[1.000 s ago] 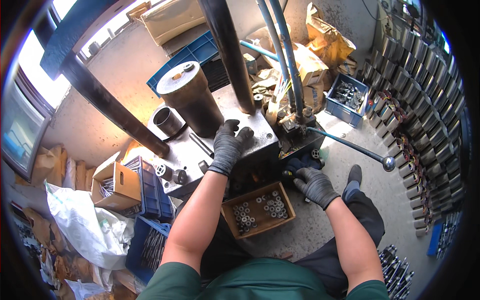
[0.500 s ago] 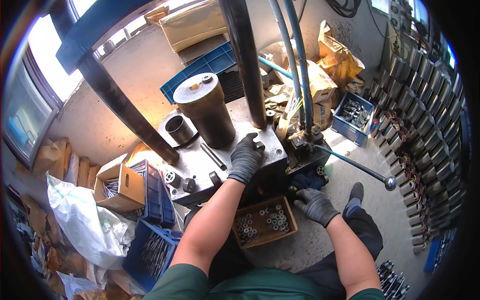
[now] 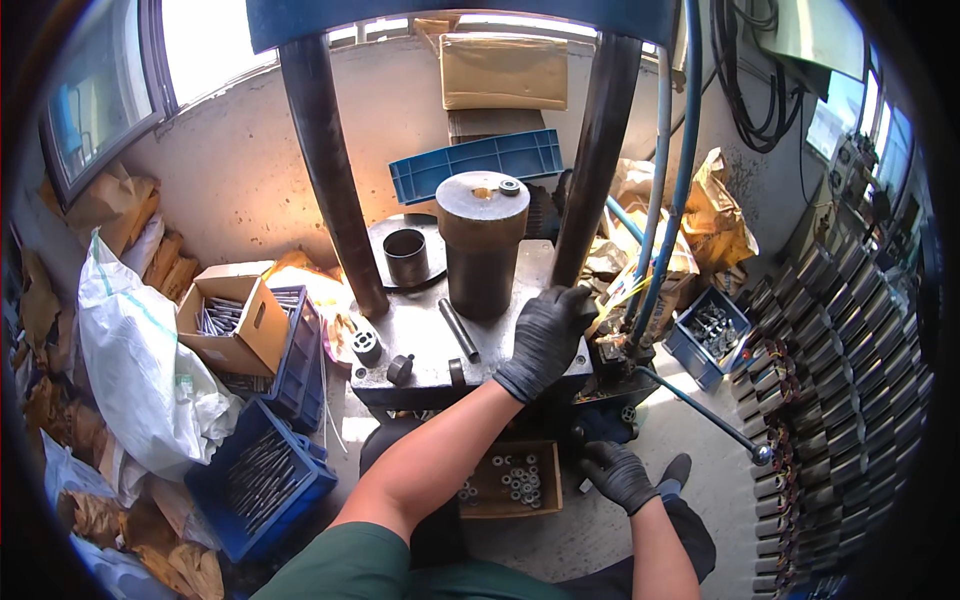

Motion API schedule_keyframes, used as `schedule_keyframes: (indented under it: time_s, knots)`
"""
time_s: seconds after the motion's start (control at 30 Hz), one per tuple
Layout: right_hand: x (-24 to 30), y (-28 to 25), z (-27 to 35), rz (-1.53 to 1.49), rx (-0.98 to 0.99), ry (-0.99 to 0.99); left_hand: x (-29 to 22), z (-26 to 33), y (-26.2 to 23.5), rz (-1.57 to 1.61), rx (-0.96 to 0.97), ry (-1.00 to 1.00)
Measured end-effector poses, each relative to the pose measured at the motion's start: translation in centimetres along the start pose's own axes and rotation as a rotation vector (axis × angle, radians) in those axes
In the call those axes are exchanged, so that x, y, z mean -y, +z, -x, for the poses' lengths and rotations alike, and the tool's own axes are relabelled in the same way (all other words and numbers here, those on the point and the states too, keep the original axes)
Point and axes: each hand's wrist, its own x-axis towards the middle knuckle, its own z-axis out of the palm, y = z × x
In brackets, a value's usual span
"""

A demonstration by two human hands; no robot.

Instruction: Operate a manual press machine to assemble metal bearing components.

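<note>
My left hand point(image 3: 545, 335), in a black glove, lies on the right part of the steel press table point(image 3: 420, 340), its fingertips by the foot of the right column point(image 3: 595, 150). I cannot see anything in it. On the table stand a big dark cylinder point(image 3: 482, 240) and a short ring sleeve point(image 3: 405, 255); a thin rod point(image 3: 460, 330) and two small round pieces point(image 3: 365, 345) lie in front. My right hand point(image 3: 620, 475), also gloved, hangs low beside a cardboard box of metal rings point(image 3: 510, 480) on the floor, fingers curled; whether it holds something is hidden.
A long lever with a knob point(image 3: 700, 410) sticks out to the right. A blue bin of parts point(image 3: 710, 335) sits behind it. Racks of metal cylinders point(image 3: 840, 380) line the right side. At left are a blue crate of rods point(image 3: 260, 480), a cardboard box point(image 3: 230, 320) and a white sack point(image 3: 140, 370).
My head has tipped up, so the press columns now fill the upper frame. My left hand stays on the table's right side. My right hand remains low by the box of rings.
</note>
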Motion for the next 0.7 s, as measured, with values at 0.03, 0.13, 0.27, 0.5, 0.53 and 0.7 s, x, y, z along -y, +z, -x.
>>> schedule_keyframes:
  time_s: [0.03,0.13,0.27,0.5,0.53,0.7]
  knots:
    - [0.2,0.2,-0.1,-0.004,0.028,-0.010,-2.0,-1.7,-2.7,0.033,-0.138,0.114]
    - [1.1,0.1,-0.4,0.005,0.079,-0.057,-2.5,-2.3,-7.2,0.152,-0.390,0.155]
    - [0.8,0.8,-0.4,0.033,0.138,-0.143,1.0,1.5,-5.8,0.389,-0.250,-0.309]
    - [1.3,1.0,-0.9,0.043,0.142,-0.217,3.9,0.0,-8.7,0.342,-0.211,-0.320]
    - [1.4,1.0,-0.7,0.058,0.168,-0.205,5.2,-1.0,-8.8,0.309,-0.239,-0.241]
    - [1.8,0.5,-0.9,0.104,0.194,-0.221,3.8,-4.2,-9.3,0.701,-0.078,-0.402]
